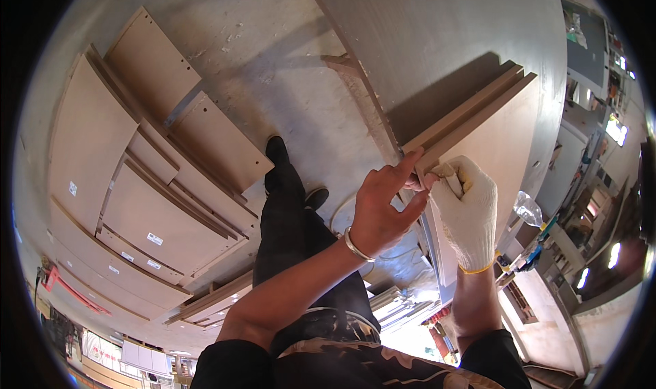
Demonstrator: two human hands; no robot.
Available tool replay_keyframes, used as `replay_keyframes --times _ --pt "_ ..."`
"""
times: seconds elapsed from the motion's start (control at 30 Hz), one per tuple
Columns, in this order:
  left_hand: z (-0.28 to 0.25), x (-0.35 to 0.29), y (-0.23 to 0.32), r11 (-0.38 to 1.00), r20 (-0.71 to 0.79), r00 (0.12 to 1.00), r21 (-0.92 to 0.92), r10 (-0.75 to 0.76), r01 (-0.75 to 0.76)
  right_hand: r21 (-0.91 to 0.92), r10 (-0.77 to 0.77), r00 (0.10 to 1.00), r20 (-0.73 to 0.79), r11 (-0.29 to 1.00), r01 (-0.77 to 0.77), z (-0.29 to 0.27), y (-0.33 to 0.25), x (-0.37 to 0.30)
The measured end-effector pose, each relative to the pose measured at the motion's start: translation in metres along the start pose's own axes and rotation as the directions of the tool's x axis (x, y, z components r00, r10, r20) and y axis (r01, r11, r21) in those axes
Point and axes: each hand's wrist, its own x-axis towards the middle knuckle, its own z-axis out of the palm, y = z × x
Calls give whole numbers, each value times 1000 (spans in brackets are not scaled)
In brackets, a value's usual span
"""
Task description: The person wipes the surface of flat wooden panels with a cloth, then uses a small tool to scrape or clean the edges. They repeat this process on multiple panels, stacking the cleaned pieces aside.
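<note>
My left hand (pixel 384 208) is bare, with a metal bangle at the wrist. Its index finger stretches to the near corner of a pale wooden panel (pixel 509 140), and the thumb stands apart from it, close to the other hand. A white knitted glove covers my right hand (pixel 468 208), curled closed above the same corner. Whatever it may pinch is too small and hidden to name. Under and beside that panel are brown board edges (pixel 471 109); the stack lies on a grey metal-looking tabletop (pixel 424 34).
On the floor at left lie stacked wooden panels (pixel 89 143), some with small labels or drilled holes (pixel 154 61). A red tool-like object (pixel 72 290) lies beyond them. Right of the table are a clear plastic bottle (pixel 527 208) and workshop clutter. My legs (pixel 280 218) stand between stacks and table.
</note>
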Motion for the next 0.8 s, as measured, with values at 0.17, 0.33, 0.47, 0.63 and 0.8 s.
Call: replay_keyframes --times 0.17,0.33,0.47,0.63,0.8 --pt "0 1 1 1000 10 1000 20 18 -18 -8 97 995 -21 995 -97 -3 3 -1" --pt "1 -2 2 999 16 999 39 -30 29 20 200 979 -32 980 -199 4 -7 4" --pt "3 0 -1 996 -44 996 43 76 -74 124 97 995 -2 988 -97 8 -6 -1" --pt "-5 1 0 999 -34 999 41 29 -28 273 123 985 -118 958 -87 -3 35 -29" --pt "-16 4 0 991 8 995 89 103 -103 243 309 931 -192 934 -260 -8 109 -68"
